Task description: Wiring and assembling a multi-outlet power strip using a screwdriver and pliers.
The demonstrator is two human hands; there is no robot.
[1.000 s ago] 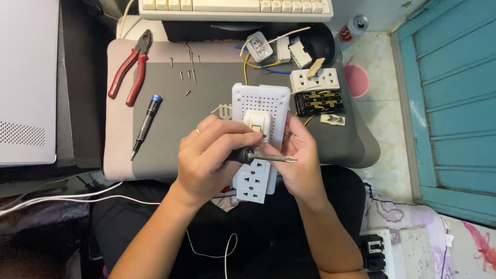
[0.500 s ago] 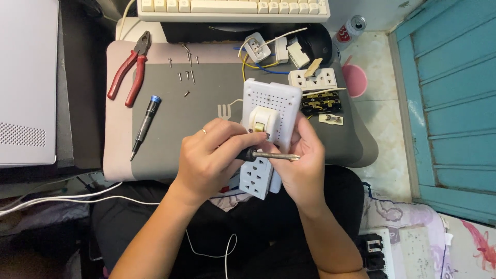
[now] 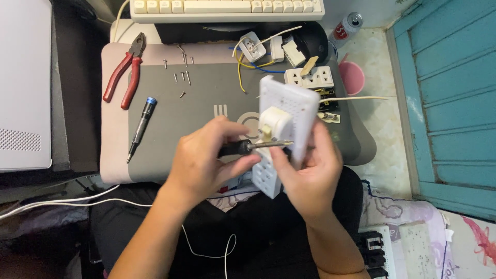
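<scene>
My left hand grips a black-handled screwdriver, its metal shaft pointing right toward a white socket module. That module sits on a white perforated plastic plate, which my right hand holds up tilted over the mat. A second white outlet panel hangs below, between my two hands, partly hidden by my fingers.
Red-handled pliers, a blue-capped pen screwdriver and several loose screws lie on the grey mat. Socket parts with yellow and blue wires, a triple outlet, a pink cup, a can, a keyboard.
Both hands have lifted the white plate and tilted it more upright, closer to the camera. The screwdriver stays against the socket module.
</scene>
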